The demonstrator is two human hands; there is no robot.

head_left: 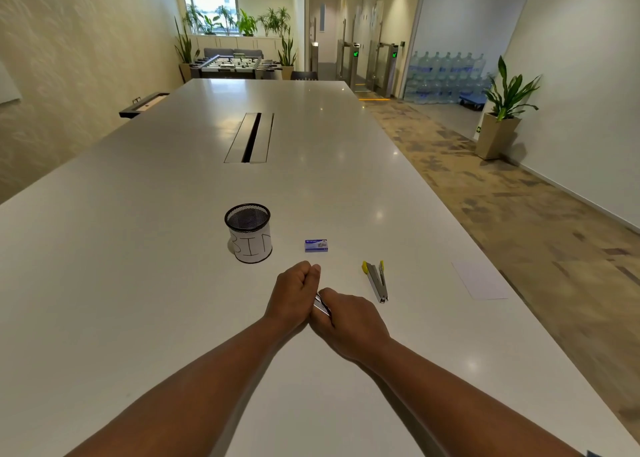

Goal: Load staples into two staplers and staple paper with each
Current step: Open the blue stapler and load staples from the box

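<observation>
- Nearest to me, my right hand [349, 321] and left hand [294, 295] meet over the white table [138, 283], pressed against each other.
- Between them I see a thin strip of silver metal, the stapler [321, 304]; the fingers of both hands are curled round it, so most of it is hidden and I cannot tell whether it is open or closed.
- Just to the right of my hands lies the second stapler [376, 281], yellow and silver, swung open in a narrow V on the table, touched by neither hand.
- Further right, near the table edge, a sheet of white paper [481, 281] lies flat.
- Beyond my hands sits a small blue box of staples [316, 245], closed as far as I can tell.
- Left of the box stands a black mesh cup [248, 232] with a paper label reading "BIN".
</observation>
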